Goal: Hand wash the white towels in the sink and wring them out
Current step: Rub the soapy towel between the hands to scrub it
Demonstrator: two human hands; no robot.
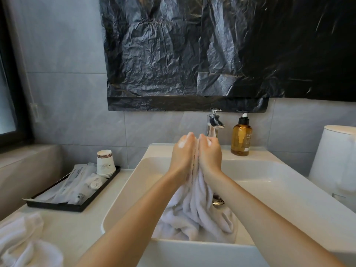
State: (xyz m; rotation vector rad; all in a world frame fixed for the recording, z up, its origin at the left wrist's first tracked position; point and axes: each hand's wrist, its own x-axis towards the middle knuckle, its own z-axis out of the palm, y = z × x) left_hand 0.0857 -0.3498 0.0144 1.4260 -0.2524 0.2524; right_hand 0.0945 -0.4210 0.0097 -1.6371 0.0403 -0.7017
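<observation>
Black plastic sheet [212, 51]: crinkled and glossy, hung over the grey tiled wall above the basin; its lower edge ends just above the tap.
Sink [269, 182]: white, rectangular, set on a pale counter [77, 228].
White towel [194, 214]: the task's cloth. Its lower part lies bunched on the basin floor, and its upper part is drawn up in wet folds between the two hands.
Second towel [21, 241]: white, heaped on the counter at the near left, well apart from the sink.
Tray [55, 207]: black and shallow, left of the sink; it holds sealed packets and a stack of paper cups [105, 162] at its far end.
Left hand [182, 155]: raised over the basin, foam on the knuckles, fingers curled onto the towel's gathered top.
Right hand [210, 155]: just beside the left and pressed against it — fingers curled, clutching the same gathered top of the towel.
Amber bottle [241, 137]: pump dispenser standing on the sink's back ledge, right of the tap.
Tap [213, 123]: chrome, behind the hands.
Drain [217, 201]: metal, showing just right of the hanging folds.
</observation>
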